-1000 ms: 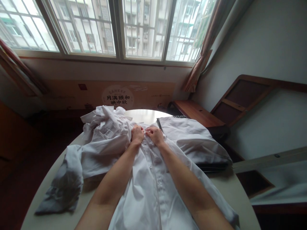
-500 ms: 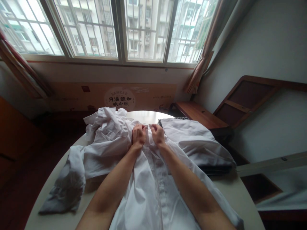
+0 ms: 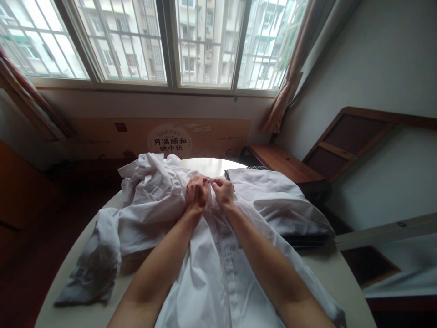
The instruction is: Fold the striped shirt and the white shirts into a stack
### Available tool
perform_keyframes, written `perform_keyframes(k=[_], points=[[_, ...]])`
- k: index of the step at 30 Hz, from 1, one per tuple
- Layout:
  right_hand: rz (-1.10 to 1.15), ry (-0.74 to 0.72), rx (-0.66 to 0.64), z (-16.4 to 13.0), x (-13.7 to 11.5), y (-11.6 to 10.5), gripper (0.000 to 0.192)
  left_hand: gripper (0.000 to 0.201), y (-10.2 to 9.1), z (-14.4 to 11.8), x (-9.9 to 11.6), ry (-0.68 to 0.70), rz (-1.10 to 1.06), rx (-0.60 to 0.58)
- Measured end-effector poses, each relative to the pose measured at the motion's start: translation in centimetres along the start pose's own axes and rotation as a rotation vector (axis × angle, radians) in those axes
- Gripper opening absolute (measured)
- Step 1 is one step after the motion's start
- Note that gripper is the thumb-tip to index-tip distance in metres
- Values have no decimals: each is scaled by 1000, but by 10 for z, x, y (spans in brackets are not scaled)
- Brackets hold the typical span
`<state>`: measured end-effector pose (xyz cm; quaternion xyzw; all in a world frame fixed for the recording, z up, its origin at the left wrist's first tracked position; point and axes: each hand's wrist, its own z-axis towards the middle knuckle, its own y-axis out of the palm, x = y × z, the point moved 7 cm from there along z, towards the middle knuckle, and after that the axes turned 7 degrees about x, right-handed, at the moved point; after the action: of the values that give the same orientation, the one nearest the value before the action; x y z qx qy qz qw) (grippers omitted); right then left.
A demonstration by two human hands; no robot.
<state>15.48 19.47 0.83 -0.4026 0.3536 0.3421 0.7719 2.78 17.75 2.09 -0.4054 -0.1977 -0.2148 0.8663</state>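
Left hand (image 3: 196,193) and right hand (image 3: 223,191), apart a moment ago, now meet, both pinching the white shirt (image 3: 208,269) placket mid-tabletop (image 3: 337,278), likely working a button.

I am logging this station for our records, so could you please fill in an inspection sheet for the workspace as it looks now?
Surface: pale round table, mostly covered by cloth.
Job's things: white shirt spread flat, button strip facing up, its top end pinched between both hands.
Clutter: crumpled white garment to the left, one sleeve trailing to the table edge; folded pile of clothes to the right.
Grippers: left hand and right hand closed on the shirt, fingertips meeting.
Cables: nothing seen.
Surroundings: barred window, curtain, cardboard panel with printed characters, wooden bench.
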Motion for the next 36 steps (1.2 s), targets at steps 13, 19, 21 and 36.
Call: perform_keyframes(k=[13, 19, 21, 36], points=[[54, -46, -92, 2, -3, 4, 19, 23, -4, -1, 7, 102, 62, -22], [126, 37, -44, 7, -2, -4, 23, 26, -3, -1, 5, 114, 104, 0], [120, 37, -54, 7, -4, -5, 22, 26, -4, -2, 3, 121, 109, 28], [468, 149, -241, 7, 0, 9, 27, 25, -7, -3, 0, 118, 84, 52]])
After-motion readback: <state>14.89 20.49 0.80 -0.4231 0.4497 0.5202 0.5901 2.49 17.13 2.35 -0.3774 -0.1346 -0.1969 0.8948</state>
